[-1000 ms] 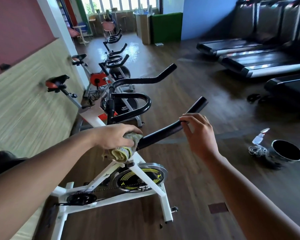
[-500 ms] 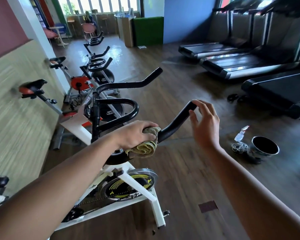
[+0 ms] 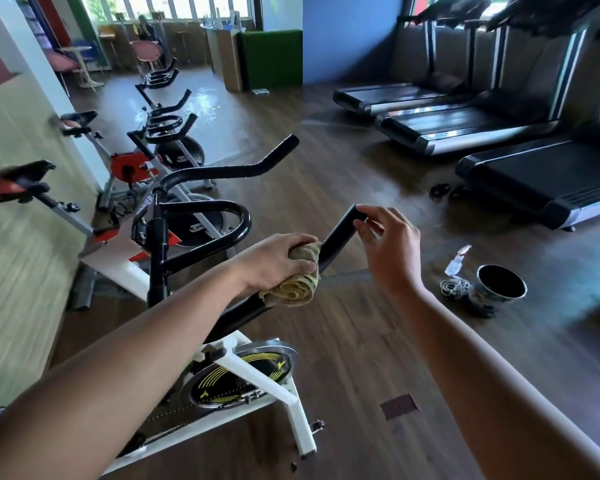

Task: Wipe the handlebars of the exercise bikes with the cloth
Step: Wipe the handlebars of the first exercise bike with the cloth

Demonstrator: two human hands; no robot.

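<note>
On the near black padded handlebar (image 3: 338, 237), the left hand (image 3: 274, 261) gripping the crumpled yellow-green cloth (image 3: 297, 285) has slid up toward the tip pinched by the right hand (image 3: 392, 247), so this bar looks nearly wiped.

treadmills (image 3: 471, 126), black cup (image 3: 501, 287), spray bottle (image 3: 457, 261)

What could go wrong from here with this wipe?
1. The right hand pinches the handlebar tip, so the cloth under the left hand may stop short and leave the tip unwiped.
2. The cloth is bunched, with a fold hanging below the bar; the underside may get missed.
3. The cup, spray bottle and coiled cable lie on the floor nearby; a careless step could kick them.
</note>
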